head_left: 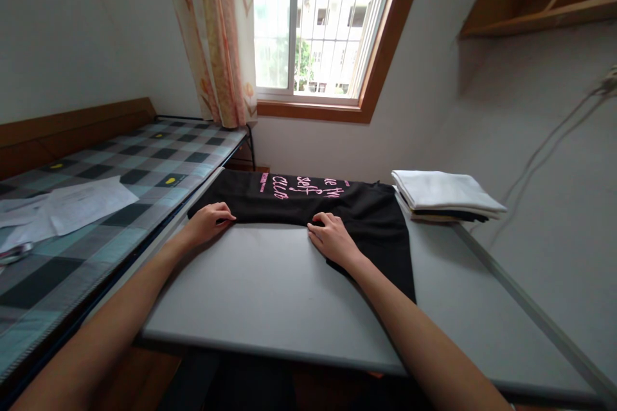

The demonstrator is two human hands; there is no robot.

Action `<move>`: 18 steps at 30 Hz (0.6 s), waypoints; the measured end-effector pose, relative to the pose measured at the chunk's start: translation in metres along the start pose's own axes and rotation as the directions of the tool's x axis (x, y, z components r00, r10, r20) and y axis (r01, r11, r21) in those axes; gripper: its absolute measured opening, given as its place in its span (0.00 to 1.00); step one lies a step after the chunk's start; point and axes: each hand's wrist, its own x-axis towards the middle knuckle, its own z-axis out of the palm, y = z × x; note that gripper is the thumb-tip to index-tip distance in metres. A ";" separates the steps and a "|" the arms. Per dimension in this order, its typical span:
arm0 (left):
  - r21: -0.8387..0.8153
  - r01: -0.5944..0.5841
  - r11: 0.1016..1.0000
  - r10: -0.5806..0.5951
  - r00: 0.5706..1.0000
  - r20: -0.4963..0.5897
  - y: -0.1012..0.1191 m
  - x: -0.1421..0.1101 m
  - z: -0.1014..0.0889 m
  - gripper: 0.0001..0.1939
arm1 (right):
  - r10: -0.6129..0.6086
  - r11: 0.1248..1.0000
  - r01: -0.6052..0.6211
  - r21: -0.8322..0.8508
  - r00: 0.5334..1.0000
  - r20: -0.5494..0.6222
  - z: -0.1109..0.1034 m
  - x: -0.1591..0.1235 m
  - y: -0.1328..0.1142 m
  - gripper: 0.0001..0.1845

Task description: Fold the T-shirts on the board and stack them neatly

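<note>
2 hands point(211, 221) pinch the black shirt's point(289, 202) near edge.

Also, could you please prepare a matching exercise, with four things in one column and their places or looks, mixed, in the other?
1. Black fabric
2. Folded white cloth
3. Curtain
4. Papers

A. Lying on the checked mattress
B. On top of the folded stack
C. Bears pink lettering
D. Hanging at the left side of the window

Pairs: 1-C, 2-B, 3-D, 4-A
</note>
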 end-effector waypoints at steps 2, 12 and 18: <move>0.002 0.005 1.000 -0.005 1.000 -0.004 0.004 0.000 -0.004 0.10 | -0.030 0.999 0.030 0.019 1.000 -0.007 0.001 0.000 0.000 0.13; 0.023 0.014 1.000 -0.015 0.999 0.035 0.005 0.000 -0.005 0.07 | -0.059 0.998 0.058 0.022 0.997 0.048 -0.002 0.002 -0.005 0.13; -0.006 0.008 1.000 -0.008 1.000 0.017 0.010 -0.002 -0.001 0.09 | -0.053 0.998 0.051 0.040 0.998 0.041 0.000 0.001 -0.004 0.13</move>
